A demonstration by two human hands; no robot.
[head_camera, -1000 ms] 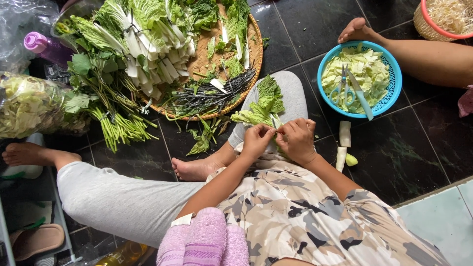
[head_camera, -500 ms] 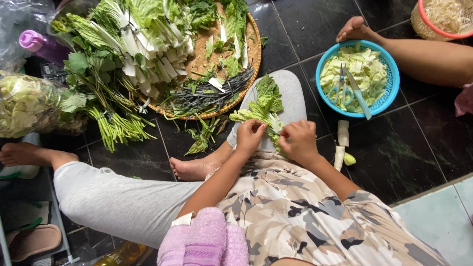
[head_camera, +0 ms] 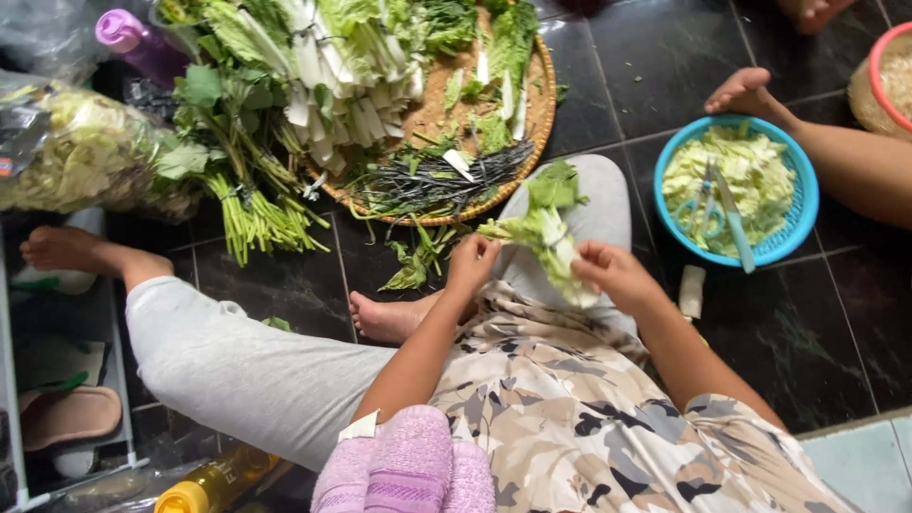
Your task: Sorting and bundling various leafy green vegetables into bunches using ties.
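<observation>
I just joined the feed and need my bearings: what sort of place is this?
Probably a home kitchen floor or a small food-prep spot. The person sits on dark floor tiles, beside a round woven tray piled with leafy greens and a blue basket of cut leaves.

The left hand [head_camera: 472, 261] and right hand [head_camera: 608, 274] have moved apart along the leafy stalk [head_camera: 549, 236]

Layout, clock directions taken from the leafy stalk [head_camera: 549, 239] at centre. Left hand [head_camera: 472, 265] touches it at 9 o'clock; right hand [head_camera: 616, 275] at 3 o'clock. Round woven tray [head_camera: 541, 114] lies at 11 o'clock, greens on it. Bundle of stems [head_camera: 252, 204] lies at 9 o'clock, on the floor. Basket [head_camera: 796, 228] with cut leaves, scissors and knife in it, at 3 o'clock.
</observation>
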